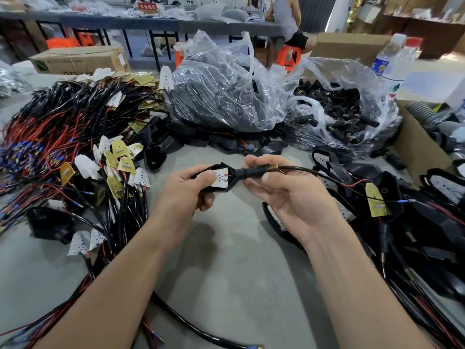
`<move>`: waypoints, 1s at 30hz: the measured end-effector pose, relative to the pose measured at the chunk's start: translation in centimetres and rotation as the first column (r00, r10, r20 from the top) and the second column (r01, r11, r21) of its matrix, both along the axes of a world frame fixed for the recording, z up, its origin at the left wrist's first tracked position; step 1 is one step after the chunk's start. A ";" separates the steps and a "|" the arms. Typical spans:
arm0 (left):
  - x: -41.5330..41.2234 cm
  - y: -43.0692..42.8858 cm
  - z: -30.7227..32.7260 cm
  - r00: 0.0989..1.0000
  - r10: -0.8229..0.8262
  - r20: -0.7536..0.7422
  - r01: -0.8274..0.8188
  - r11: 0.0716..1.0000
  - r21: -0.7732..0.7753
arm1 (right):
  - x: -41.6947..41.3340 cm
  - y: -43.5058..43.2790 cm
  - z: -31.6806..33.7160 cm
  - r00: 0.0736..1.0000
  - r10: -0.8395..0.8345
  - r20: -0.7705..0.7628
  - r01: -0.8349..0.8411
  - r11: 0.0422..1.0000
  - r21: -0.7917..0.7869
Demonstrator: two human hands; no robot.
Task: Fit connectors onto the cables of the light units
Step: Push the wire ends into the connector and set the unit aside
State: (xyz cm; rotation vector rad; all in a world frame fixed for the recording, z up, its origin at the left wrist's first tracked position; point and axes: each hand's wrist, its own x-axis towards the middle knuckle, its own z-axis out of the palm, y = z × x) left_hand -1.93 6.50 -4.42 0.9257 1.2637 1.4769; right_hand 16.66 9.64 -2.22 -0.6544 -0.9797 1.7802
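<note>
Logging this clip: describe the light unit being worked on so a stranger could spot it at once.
Find the bare grey table in the middle of the view. Between the left hand and right hand sits a black arrowhead-shaped light housing with a white LED board inside. Unlike the units heaped around, it is held off the table, a black barrel connector at its tip.

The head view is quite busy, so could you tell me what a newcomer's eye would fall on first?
First come the two hands at centre: the left hand holds a black light unit, while the right hand pinches the connector joined to it. To the left sprawls a big heap of red and black cables, and behind the hands stand clear plastic bags full of black parts.
</note>
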 end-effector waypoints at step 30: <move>3.1 -0.3 7.2 0.917 -0.269 0.295 0.291 0.956 -0.034 | 10.7 -7.5 15.3 0.296 -0.845 0.444 -0.024 0.459 0.888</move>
